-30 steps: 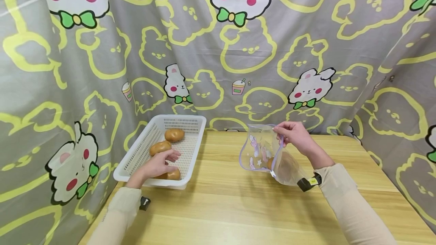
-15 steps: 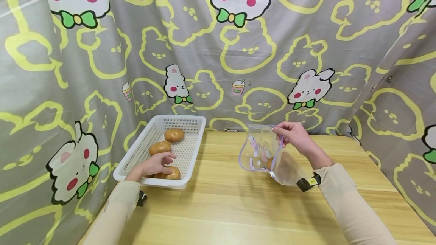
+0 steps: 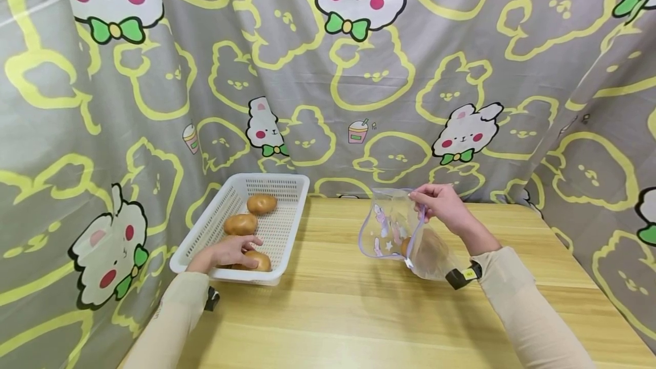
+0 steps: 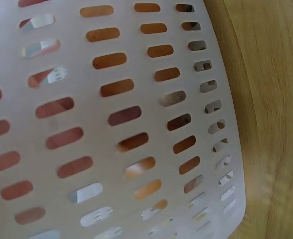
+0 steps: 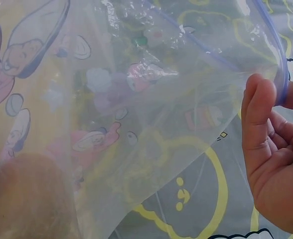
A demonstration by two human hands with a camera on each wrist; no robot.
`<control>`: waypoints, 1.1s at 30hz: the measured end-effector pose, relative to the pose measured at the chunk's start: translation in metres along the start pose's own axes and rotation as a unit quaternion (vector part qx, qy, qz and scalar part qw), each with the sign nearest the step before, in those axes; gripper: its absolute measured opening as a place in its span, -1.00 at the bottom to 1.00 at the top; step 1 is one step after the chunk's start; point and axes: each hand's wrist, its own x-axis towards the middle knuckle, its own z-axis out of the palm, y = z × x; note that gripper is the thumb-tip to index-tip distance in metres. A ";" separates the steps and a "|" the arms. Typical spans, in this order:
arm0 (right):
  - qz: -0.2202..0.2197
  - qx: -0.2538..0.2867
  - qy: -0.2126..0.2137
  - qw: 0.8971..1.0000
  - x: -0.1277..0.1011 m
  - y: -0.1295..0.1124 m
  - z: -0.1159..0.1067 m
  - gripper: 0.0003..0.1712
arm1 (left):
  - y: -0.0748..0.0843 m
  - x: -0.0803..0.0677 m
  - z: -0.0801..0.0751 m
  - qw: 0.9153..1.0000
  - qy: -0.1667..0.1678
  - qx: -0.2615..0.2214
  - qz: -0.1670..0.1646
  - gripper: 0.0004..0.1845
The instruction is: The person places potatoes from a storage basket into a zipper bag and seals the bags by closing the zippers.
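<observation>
In the head view my left hand [image 3: 229, 251] reaches into a white perforated basket [image 3: 294, 221]. Its thumb lies on the nearest potato [image 3: 262, 261], with the fingers curved along the far side. Two more brown potatoes sit farther back, a middle potato [image 3: 241, 224] and a rear potato [image 3: 262, 204]. My right hand [image 3: 445, 205] pinches the purple-edged rim of a clear, printed zip bag [image 3: 384, 226], whose mouth gapes toward the left. A brown potato [image 5: 32, 199] shows through the bag's plastic in the right wrist view. Slotted basket wall [image 4: 96, 149] hides most of the left hand in its wrist view.
The basket stands at the left of a light wooden table [image 3: 328, 312], the bag at the right. A grey patterned curtain [image 3: 307, 84] hangs behind the table and along both sides.
My left hand has sunk lower and slightly left, from above the nearest potato down onto it. The right hand and the bag have stayed nearly still.
</observation>
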 end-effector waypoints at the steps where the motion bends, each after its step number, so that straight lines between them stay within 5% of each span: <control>1: 0.000 0.000 0.000 1.000 0.000 0.000 0.000 -0.59 | 0.000 0.000 0.000 1.000 -0.003 0.009 -0.009 -0.41; 8: -0.004 -0.002 0.004 1.000 0.001 0.000 -0.001 -0.61 | 0.003 -0.002 -0.004 0.999 -0.011 0.046 -0.007 -0.31; 15: -0.006 0.003 0.002 1.000 0.000 0.001 -0.002 -0.58 | 0.000 0.001 0.001 0.998 0.011 0.056 -0.006 -0.44; 25: -0.005 -0.001 0.003 1.000 0.000 0.000 -0.001 -0.61 | -0.002 0.002 0.000 0.995 0.092 -0.029 0.001 -0.47; 33: -0.005 -0.005 0.003 1.000 0.000 -0.001 0.000 -0.61 | 0.002 0.001 -0.003 0.978 0.178 -0.105 0.019 -0.42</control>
